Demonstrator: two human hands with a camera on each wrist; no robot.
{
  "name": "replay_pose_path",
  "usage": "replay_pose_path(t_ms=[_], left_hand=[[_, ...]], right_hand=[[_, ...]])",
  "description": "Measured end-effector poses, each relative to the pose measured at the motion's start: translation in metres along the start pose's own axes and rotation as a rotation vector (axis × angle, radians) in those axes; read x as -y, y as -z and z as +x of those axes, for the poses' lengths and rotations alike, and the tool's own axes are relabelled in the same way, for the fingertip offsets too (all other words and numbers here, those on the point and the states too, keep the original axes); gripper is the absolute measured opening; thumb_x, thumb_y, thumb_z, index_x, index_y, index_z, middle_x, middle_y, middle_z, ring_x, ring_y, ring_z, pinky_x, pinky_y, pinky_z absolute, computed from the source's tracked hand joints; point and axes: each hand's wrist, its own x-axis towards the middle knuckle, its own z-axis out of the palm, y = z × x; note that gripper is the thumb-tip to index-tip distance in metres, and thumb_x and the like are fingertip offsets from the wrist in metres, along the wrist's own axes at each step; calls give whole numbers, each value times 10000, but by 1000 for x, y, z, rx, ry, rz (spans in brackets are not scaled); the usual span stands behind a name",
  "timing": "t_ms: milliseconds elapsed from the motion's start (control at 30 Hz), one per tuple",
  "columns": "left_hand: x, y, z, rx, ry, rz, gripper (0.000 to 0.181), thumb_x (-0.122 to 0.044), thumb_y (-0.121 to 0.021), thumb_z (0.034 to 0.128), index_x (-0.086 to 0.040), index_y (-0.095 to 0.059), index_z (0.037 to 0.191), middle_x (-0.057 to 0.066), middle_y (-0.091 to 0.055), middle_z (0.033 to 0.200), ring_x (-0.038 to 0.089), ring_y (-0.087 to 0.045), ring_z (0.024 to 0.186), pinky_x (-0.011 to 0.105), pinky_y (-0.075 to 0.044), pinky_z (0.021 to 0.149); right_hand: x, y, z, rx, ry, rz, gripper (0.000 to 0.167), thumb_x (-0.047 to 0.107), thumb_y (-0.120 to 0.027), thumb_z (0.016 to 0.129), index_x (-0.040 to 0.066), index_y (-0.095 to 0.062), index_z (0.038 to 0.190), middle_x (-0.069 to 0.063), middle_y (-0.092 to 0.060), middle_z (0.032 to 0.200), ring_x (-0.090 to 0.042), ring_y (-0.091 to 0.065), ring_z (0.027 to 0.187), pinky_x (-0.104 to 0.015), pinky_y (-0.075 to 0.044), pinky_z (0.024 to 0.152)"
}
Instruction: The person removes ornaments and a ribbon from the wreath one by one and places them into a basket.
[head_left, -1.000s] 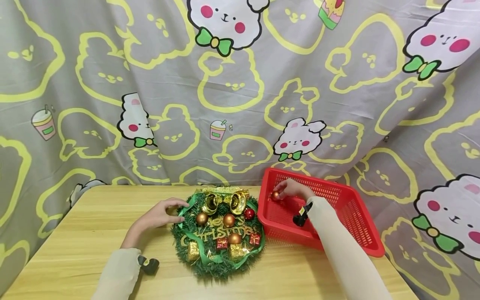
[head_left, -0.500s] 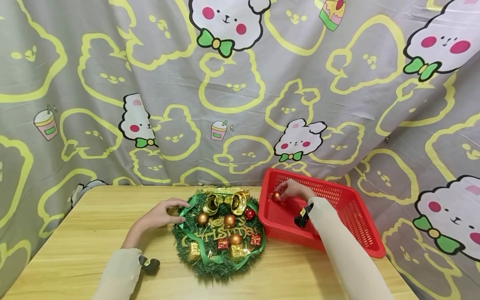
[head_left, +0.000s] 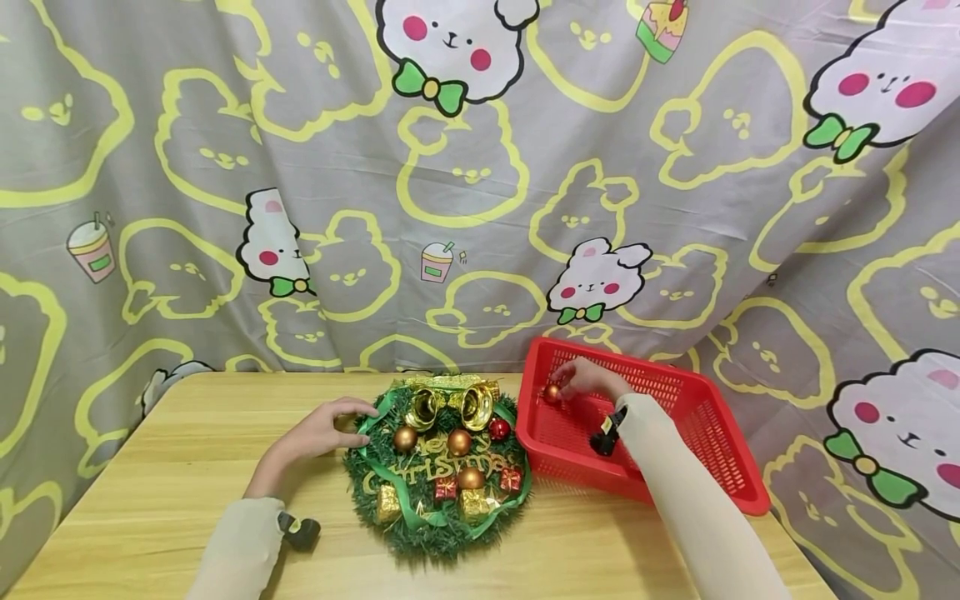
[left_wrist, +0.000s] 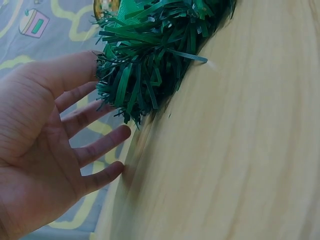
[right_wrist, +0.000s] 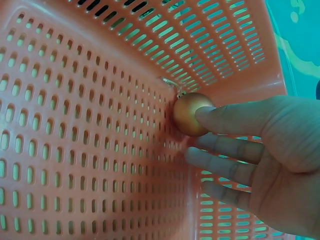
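In the head view, a green wreath (head_left: 437, 542) with gold bells, ornament balls, small gift boxes and green ribbon lies on the wooden table (head_left: 180, 450). The left hand (head_left: 318, 429) rests at its left edge, thumb and fingertips touching the tinsel (left_wrist: 145, 75), the other fingers loosely spread. Inside the red basket (head_left: 577, 454), the right hand (head_left: 588, 377) is at a copper-gold ball (head_left: 552, 392) in the left back corner. The right wrist view shows the thumb tip overlapping the ball (right_wrist: 187, 115), with the other fingers nearly straight below; index contact is unclear.
The basket stands right of the wreath, its left side close to it, angled toward the right table edge. A patterned grey curtain (head_left: 465, 250) hangs behind the table. Small black wrist cameras (head_left: 300, 532) are worn on both wrists.
The right fingertips have drawn back slightly to the right, showing more of the ball, which stays almost in place. The left hand and wreath have not visibly moved.
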Motion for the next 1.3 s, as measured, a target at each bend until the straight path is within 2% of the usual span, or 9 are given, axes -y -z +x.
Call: replay_pose_path(t_ms=[167,367,833,1033,1200,1300], left_hand=[[1,-1,0,-6,-6,8,435,-100,-770,874,-52,-665,1294,246,-575,1410,516,-457,1353,714,-336,1139],[0,0,0,-22,-5,13,440,-53,-760,861,-24,-662,1289,257,-580,1399,515,-466,1342,706,-343,1140],[-2,2,-3,-25,5,28,440,-43,-752,869,-42,-659,1299,253,-576,1411,514,-463,1352,709,-348,1133],[-2,4,-3,-31,8,32,430,-46,-752,873,-45,-664,1294,251,-585,1405,514,-466,1352,709,-361,1124],[-3,5,-4,-29,9,32,425,-54,-754,877,-49,-667,1293,245,-592,1400,509,-476,1345,705,-369,1120],[-3,5,-4,-31,7,33,418,-56,-753,880,-45,-669,1289,243,-598,1393,510,-480,1341,704,-372,1118]], right_hand=[[-5,-1,-2,7,1,-2,399,-52,-714,872,-118,-630,1257,-238,-735,1066,-236,-697,922,-441,-602,911],[-9,0,-3,8,2,14,394,-44,-713,883,-112,-629,1263,-222,-740,1065,-215,-704,927,-458,-602,928],[-8,3,-5,-2,19,-7,430,-9,-732,885,-107,-619,1288,-229,-728,1126,-212,-697,954,-397,-611,893],[6,9,-12,-27,91,-122,458,31,-746,892,-77,-621,1318,-239,-698,1219,-281,-675,1058,-434,-591,936],[28,11,-24,-57,157,-207,448,51,-728,917,-51,-618,1339,-251,-657,1312,-379,-636,1191,-493,-576,984],[47,8,-33,-96,229,-257,408,57,-721,927,-28,-642,1318,-231,-672,1305,-387,-641,1197,-478,-585,974]])
